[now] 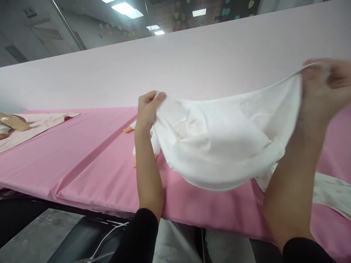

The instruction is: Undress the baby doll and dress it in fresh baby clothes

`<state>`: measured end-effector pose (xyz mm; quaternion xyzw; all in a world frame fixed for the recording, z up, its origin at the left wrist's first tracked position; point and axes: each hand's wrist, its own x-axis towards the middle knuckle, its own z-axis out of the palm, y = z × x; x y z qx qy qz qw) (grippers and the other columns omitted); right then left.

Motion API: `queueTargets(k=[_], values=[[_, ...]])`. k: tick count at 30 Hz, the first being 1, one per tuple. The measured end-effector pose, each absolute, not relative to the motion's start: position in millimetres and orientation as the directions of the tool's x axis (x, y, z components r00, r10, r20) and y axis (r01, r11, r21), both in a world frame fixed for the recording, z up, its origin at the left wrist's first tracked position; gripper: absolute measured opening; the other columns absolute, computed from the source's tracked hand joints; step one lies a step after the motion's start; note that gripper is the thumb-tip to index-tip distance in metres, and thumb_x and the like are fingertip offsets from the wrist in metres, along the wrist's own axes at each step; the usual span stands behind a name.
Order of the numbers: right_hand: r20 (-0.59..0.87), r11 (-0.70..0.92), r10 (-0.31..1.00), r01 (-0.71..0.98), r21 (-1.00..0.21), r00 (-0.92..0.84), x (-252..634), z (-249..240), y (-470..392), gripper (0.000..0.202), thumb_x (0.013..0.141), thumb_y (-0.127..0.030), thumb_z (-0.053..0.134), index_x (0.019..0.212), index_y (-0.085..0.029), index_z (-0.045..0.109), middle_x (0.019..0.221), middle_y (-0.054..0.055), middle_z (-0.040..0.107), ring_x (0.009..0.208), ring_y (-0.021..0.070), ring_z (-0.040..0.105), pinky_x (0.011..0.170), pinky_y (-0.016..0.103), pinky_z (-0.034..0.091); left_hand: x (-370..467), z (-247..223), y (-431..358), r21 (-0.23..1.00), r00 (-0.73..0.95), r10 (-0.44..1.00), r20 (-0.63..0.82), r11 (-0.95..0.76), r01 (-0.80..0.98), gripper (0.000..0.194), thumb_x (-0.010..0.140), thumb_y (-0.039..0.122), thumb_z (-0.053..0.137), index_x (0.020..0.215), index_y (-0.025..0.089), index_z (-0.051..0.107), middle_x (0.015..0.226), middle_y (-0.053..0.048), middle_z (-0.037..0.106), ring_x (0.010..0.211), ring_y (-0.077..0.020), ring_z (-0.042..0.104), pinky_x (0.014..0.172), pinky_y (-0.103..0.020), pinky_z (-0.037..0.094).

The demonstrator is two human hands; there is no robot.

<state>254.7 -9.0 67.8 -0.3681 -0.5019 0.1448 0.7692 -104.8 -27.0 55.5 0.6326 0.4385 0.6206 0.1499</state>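
Observation:
A white cloth (pixel 219 142) is stretched between my two hands in the air above the pink table cover, sagging in folds at its middle. Its left corner is pinched between the thumb and fingers of my left hand (pixel 149 107). My right hand (pixel 327 80), somewhat blurred, grips the upper right corner and is raised higher than the left. Behind my left forearm and the cloth lies a doll in white clothing (pixel 155 142), with only small parts of its limbs showing; the remainder is hidden.
Pink sheeting (pixel 90 164) covers the table. At far left, part of another doll (pixel 16 122) rests on a pale pink mat (pixel 49 122). A printed white cloth (pixel 331 193) lies at right, partly behind my forearm. A white partition (pixel 109 76) stands along the back.

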Motion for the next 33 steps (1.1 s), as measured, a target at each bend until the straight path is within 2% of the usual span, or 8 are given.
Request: queueTargets(k=[2,5,8,11,16,20,26,33], values=[[0.684,0.655,0.554,0.259,-0.71,0.474,248,47,9,0.01,0.069,-0.016,0.061,0.075,-0.017,0.069,0.077,0.002,0.065,0.073,0.0125,0.057,0.066,0.026,0.041,-107,42,-8,0.736,-0.127,0.792,0.598,-0.478,0.48,0.028,0.079,0.043,0.053,0.065,0.018,0.05,0.059,0.002,0.042,0.058,-0.01,0.044,0.053,-0.023,0.034],[0.434,0.299,0.789,0.346,-0.889,0.434,245,4,43,0.011,0.061,-0.017,0.069,0.072,-0.015,0.069,0.066,0.003,0.063,0.062,0.0136,0.053,0.062,0.027,0.04,-111,15,21,0.65,-0.135,0.826,0.547,-0.318,0.69,0.024,0.077,0.036,0.051,0.064,0.017,0.054,0.059,0.001,0.047,0.062,-0.0116,0.046,0.059,-0.024,0.035],[0.349,0.119,0.869,0.536,-0.836,0.352,248,-37,71,0.011,0.062,-0.024,0.069,0.07,-0.016,0.068,0.067,0.003,0.062,0.068,0.0157,0.054,0.067,0.028,0.04,-115,-14,44,0.551,-0.17,0.879,0.446,-0.12,0.826,0.02,0.075,0.033,0.05,0.072,0.017,0.061,0.065,-0.001,0.055,0.068,-0.0144,0.05,0.065,-0.025,0.036],[0.291,0.019,0.906,0.656,-0.755,0.308,250,-65,89,0.017,0.065,-0.03,0.066,0.073,-0.015,0.067,0.068,0.004,0.061,0.07,0.0179,0.055,0.07,0.029,0.041,-117,-41,56,0.516,-0.204,0.913,0.354,-0.008,0.857,0.026,0.079,0.035,0.045,0.08,0.018,0.064,0.074,-0.003,0.062,0.074,-0.0167,0.053,0.067,-0.026,0.036],[0.219,-0.057,0.906,0.618,-0.784,0.362,248,-91,104,0.024,0.069,-0.032,0.06,0.084,-0.015,0.067,0.087,0.008,0.064,0.079,0.0195,0.057,0.075,0.029,0.042,-120,-67,69,0.525,-0.297,0.918,0.262,0.123,0.842,0.031,0.083,0.038,0.04,0.094,0.019,0.063,0.093,-0.006,0.066,0.085,-0.0196,0.056,0.07,-0.027,0.038],[0.217,-0.092,0.891,0.627,-0.773,0.399,238,-95,113,0.023,0.073,-0.027,0.053,0.088,-0.015,0.066,0.09,0.011,0.065,0.083,0.0214,0.057,0.076,0.03,0.043,-118,-71,83,0.463,-0.304,0.911,0.278,0.15,0.873,0.032,0.085,0.036,0.039,0.102,0.019,0.061,0.103,-0.01,0.065,0.095,-0.0232,0.057,0.076,-0.029,0.039],[0.168,-0.207,0.865,0.642,-0.738,0.472,227,-91,132,0.025,0.074,-0.031,0.052,0.091,-0.018,0.066,0.092,0.013,0.064,0.086,0.0261,0.058,0.074,0.035,0.044,-110,-78,109,0.284,-0.3,0.904,0.306,0.215,0.935,0.035,0.09,0.034,0.032,0.103,0.017,0.059,0.1,-0.015,0.064,0.094,-0.0269,0.059,0.076,-0.033,0.04],[0.151,-0.256,0.836,0.619,-0.742,0.528,218,-109,159,0.028,0.077,-0.032,0.05,0.095,-0.017,0.066,0.091,0.015,0.062,0.084,0.0262,0.057,0.072,0.036,0.043,-113,-95,131,0.215,-0.304,0.889,0.342,0.242,0.946,0.036,0.092,0.032,0.027,0.107,0.014,0.055,0.101,-0.017,0.061,0.092,-0.0268,0.058,0.076,-0.035,0.04]])
